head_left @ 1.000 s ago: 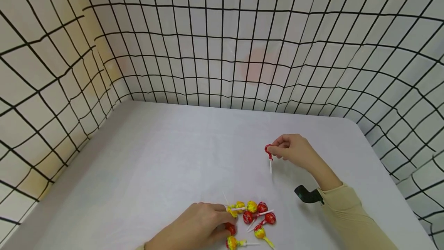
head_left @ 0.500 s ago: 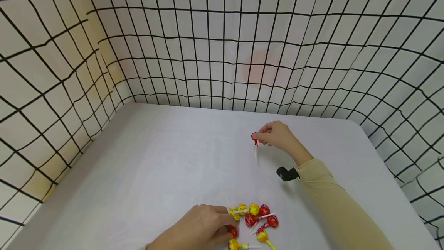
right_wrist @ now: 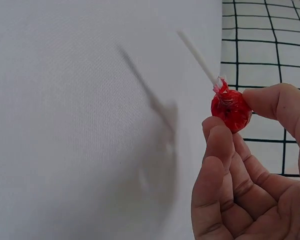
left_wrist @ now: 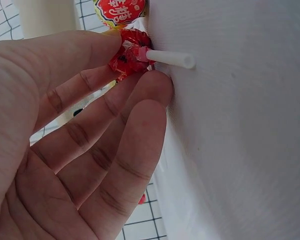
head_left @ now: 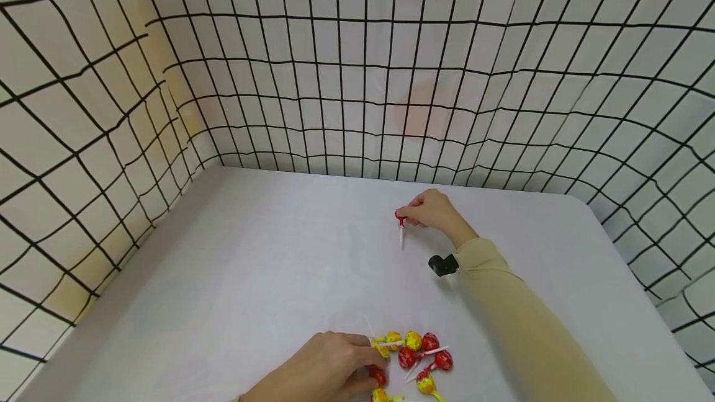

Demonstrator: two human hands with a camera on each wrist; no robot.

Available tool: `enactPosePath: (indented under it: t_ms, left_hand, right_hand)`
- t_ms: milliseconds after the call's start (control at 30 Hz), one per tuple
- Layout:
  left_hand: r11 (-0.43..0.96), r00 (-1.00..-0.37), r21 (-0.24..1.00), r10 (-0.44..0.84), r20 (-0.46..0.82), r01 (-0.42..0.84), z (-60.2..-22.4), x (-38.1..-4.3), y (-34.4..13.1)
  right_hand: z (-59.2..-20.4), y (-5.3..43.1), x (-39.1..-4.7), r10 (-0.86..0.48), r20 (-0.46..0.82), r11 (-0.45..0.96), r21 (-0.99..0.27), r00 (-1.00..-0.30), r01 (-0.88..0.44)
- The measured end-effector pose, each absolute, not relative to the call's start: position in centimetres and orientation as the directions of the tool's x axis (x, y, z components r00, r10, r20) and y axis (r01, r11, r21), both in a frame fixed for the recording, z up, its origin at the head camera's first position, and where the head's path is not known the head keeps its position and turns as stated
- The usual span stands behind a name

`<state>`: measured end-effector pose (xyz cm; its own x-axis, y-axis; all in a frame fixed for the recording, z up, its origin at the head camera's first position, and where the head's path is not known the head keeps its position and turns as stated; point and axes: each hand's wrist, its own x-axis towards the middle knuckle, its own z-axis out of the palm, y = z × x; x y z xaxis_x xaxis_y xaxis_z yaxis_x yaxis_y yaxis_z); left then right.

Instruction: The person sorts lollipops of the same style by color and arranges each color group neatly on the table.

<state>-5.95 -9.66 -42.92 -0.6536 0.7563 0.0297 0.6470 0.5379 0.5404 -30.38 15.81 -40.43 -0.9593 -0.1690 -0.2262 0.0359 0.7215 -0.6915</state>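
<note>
My right hand (head_left: 436, 211) pinches a red-wrapped lollipop (right_wrist: 231, 111) by its candy head, out over the far part of the white table. Its white stick (head_left: 401, 238) points down toward the near side, and its shadow falls on the cloth in the right wrist view. At the near edge my left hand (head_left: 321, 365) holds another red lollipop (left_wrist: 132, 52) between thumb and fingers, stick pointing away from the palm. Beside the left fingers lies a loose cluster of red lollipops (head_left: 406, 358) and yellow lollipops (head_left: 413, 340), sticks in various directions.
The white table (head_left: 268, 253) has a rounded far right corner. Behind it and along both sides stands a white backdrop with a black wire-like grid (head_left: 363, 67). A black wrist-worn device (head_left: 443, 265) juts from the right sleeve (head_left: 514, 303).
My right hand has moved left and farther away across the table with the red lollipop. The left hand stays at the near cluster, still holding its red lollipop.
</note>
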Motion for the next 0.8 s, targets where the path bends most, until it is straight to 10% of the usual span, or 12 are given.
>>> enactPosePath:
  t_ms: [800]
  left_hand:
    - [0.526,-0.645,0.521,0.762,0.062,0.672,-43.3,-6.1,-9.8]
  right_hand:
    - [-42.4,14.4,-32.4,-0.105,-0.295,0.702,-0.699,-0.95,0.14]
